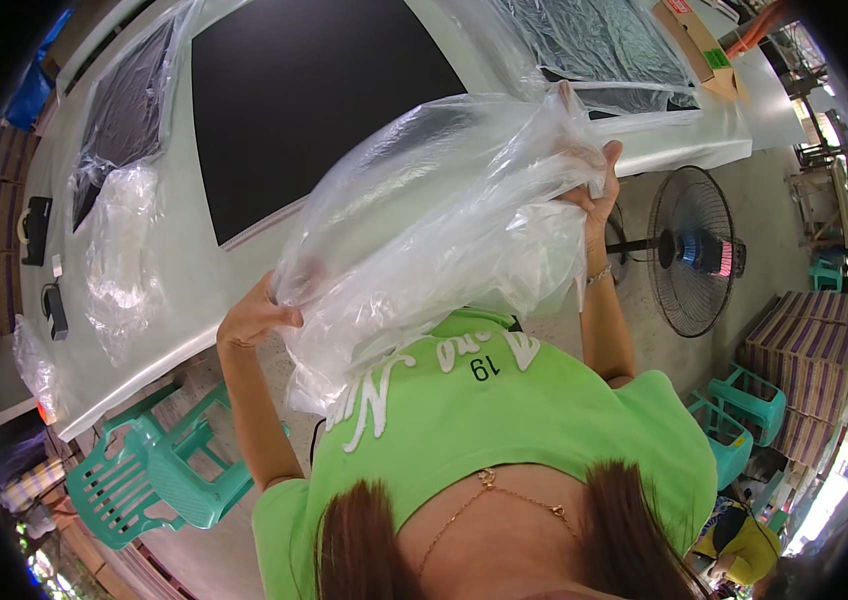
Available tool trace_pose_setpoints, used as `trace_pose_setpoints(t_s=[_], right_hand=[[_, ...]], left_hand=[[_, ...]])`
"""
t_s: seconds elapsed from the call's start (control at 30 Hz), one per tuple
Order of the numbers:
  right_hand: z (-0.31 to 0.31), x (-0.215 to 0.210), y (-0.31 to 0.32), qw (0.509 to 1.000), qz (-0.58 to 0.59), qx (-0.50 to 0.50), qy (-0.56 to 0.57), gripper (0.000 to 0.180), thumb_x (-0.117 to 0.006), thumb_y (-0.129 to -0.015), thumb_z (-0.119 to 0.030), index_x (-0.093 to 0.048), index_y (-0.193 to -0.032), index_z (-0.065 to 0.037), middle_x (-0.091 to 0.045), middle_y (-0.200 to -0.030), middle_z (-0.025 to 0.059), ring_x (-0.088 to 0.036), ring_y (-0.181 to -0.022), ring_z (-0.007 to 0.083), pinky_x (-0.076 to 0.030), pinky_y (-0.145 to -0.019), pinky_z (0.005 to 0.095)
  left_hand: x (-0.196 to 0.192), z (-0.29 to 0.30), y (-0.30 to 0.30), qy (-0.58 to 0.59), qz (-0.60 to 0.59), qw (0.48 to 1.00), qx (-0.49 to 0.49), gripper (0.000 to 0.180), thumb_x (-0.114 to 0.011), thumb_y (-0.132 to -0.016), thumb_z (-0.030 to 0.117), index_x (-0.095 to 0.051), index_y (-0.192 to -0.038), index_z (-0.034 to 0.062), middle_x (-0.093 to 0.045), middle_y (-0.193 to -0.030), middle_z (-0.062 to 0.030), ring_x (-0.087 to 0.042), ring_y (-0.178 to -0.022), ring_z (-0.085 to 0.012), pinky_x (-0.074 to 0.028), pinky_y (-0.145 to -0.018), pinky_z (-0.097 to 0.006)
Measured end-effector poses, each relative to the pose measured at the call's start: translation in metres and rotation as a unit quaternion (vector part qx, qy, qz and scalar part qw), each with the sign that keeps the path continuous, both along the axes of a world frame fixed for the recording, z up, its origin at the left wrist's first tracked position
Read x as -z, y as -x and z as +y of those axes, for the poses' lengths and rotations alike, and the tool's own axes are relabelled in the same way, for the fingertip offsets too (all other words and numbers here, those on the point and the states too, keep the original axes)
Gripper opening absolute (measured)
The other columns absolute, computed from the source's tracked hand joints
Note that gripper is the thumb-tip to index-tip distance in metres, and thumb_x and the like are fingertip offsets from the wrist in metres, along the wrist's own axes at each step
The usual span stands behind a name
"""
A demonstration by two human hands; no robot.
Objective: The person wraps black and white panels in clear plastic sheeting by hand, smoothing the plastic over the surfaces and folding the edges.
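A clear plastic sheet (434, 220) is stretched between two hands in the middle of the frame, billowing upward, its lower folds gathered against a green shirt (504, 420). The left hand (256, 318), left of centre, has its fingers clamped on the sheet's left edge, some showing blurred through the film. The right hand (596, 195), right of the upper centre, has fingers closed on the sheet's right end; folds veil part of them, so their exact grip is hard to tell. A bracelet (599, 274) circles the right wrist.

Beyond the sheet, a large black panel (314, 90) lies bare on the pale counter (184, 285) at the upper left of centre. A plastic-covered dark panel (129, 95) lies to its left, and a plastic-covered sheet (594, 45) at the upper right, with a cardboard box (694, 45) just beside it. Crumpled plastic (124, 260) lies on the counter at the left.

At the right of the frame stands a black fan (689, 250); green stools (749, 405) stand lower right, near a striped cover (804, 365). A green chair (159, 470) stands lower left. A person in yellow (752, 550) is at the lower right.
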State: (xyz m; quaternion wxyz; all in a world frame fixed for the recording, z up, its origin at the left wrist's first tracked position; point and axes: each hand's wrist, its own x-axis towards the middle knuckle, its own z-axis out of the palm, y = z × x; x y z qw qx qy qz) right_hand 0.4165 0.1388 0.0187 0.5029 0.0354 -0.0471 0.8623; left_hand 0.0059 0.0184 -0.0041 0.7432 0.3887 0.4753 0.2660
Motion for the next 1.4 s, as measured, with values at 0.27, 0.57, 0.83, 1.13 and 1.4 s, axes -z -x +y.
trace_pose_setpoints(t_s=[0.27,0.57,0.83,1.13,1.4], right_hand=[[0.003,0.024,-0.016,0.972,-0.187,-0.123,0.068,0.042,-0.056,-0.092,-0.034,-0.057,-0.105,0.005,-0.060,-0.079,-0.0004,-0.035,-0.044,0.0027,-0.031,-0.036,0.0137],[-0.044,0.040,-0.008,0.867,-0.268,-0.394,-0.143,0.053,-0.073,-0.074,-0.013,-0.052,-0.119,0.004,-0.060,-0.090,0.0039,-0.039,-0.048,0.0016,-0.034,-0.039,0.0153],[-0.004,-0.005,-0.047,0.793,-0.607,-0.016,-0.050,0.031,-0.067,-0.070,0.006,-0.053,-0.098,-0.001,-0.053,-0.077,-0.0001,-0.038,-0.049,0.0008,-0.030,-0.040,0.0173],[0.008,0.053,0.011,0.467,-0.737,0.436,-0.221,0.023,-0.051,-0.072,0.011,-0.056,-0.092,0.001,-0.055,-0.084,0.0058,-0.051,-0.071,0.0162,-0.042,-0.073,0.0257],[0.030,0.040,0.055,0.472,-0.740,0.376,-0.296,0.067,-0.032,-0.061,0.018,-0.054,-0.123,0.003,-0.057,-0.117,0.0171,-0.055,-0.110,0.0253,-0.043,-0.092,0.0301]], left_hand=[[0.001,-0.009,0.005,-0.192,-0.524,0.825,-0.094,0.065,-0.068,-0.075,0.033,-0.048,-0.128,0.0007,-0.054,-0.124,-0.0106,-0.051,-0.111,-0.0209,-0.038,-0.095,-0.040],[-0.060,0.018,0.059,-0.321,-0.627,0.675,-0.220,0.047,-0.060,-0.087,0.033,-0.054,-0.124,0.0045,-0.057,-0.124,-0.0126,-0.051,-0.118,-0.0248,-0.036,-0.105,-0.051],[0.000,-0.063,0.034,-0.154,-0.161,0.928,-0.299,0.045,-0.065,-0.078,0.012,-0.054,-0.121,0.0043,-0.062,-0.108,-0.0115,-0.059,-0.100,-0.0252,-0.047,-0.083,-0.043],[0.020,-0.033,-0.005,-0.338,0.448,0.713,-0.421,0.055,-0.042,-0.059,-0.017,-0.056,-0.108,0.0015,-0.053,-0.086,-0.0046,-0.050,-0.081,-0.0160,-0.043,-0.071,-0.028],[0.020,0.002,-0.006,-0.384,0.476,0.701,-0.366,0.090,-0.035,-0.057,-0.021,-0.029,-0.143,0.0066,-0.043,-0.136,-0.0191,-0.042,-0.122,-0.0365,-0.033,-0.104,-0.041]])
